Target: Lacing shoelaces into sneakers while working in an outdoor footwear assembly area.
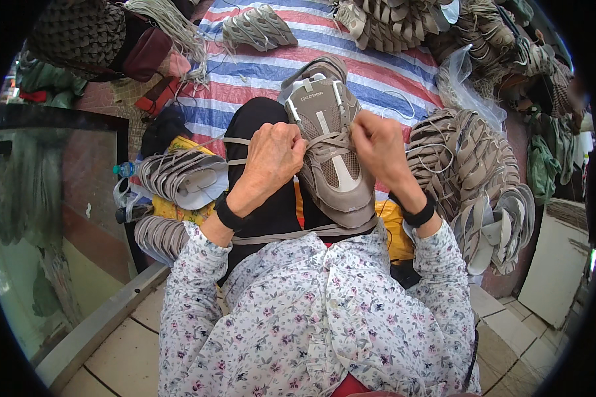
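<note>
A taupe sneaker upper [344,173] with a mesh front and pale strips lies across my lap, its toe end toward me. Flat taupe shoelace [326,144] crosses over its middle. My left hand [271,157] is closed at the upper's left edge, pinching the shoelace; a length of it trails leftward over my black-trousered leg. On the opposite edge my right hand [383,147] is curled closed, with the lace running to its fingertips. More uppers [319,66] sit just beyond the tongue end.
Stacked uppers [185,175] stand left of my legs, and larger stacks [473,165] to the right. A striped sheet [258,76] covers the ground ahead, with another bundle [259,28] on it. Loose laces [169,26] hang at upper left. A glass panel [53,218] stands at far left.
</note>
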A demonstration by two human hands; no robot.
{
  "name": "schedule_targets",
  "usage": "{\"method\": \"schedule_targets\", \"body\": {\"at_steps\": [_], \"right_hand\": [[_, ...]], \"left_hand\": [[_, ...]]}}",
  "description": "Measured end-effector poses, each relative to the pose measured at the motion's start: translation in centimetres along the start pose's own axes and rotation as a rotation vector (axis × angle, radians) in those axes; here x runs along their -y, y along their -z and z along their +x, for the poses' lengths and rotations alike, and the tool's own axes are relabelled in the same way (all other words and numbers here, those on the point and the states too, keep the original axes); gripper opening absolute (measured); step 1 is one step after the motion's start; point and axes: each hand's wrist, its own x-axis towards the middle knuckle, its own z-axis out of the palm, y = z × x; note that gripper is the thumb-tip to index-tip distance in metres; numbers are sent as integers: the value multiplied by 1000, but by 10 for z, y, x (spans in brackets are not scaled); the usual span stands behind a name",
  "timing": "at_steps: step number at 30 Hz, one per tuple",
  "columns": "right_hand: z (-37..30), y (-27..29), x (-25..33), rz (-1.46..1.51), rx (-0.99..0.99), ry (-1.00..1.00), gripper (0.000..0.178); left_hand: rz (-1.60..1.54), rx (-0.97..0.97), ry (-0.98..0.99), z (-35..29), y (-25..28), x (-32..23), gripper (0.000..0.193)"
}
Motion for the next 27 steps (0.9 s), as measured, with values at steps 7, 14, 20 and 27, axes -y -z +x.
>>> {"method": "schedule_targets", "body": {"at_steps": [7,14,20,27], "right_hand": [[4,22,-15,1092,264,-822,16],[12,4,9,-48,69,-122,20],[21,16,3,-1,294,-224,17],[47,14,53,-165,233,353,2]], "left_hand": [[-233,58,109,2,2,-2,24],[-121,1,38,1,-2,-1,24],[77,-93,-69,6,-6,-5,20],[4,35,-28,14,1,-7,19]]}}
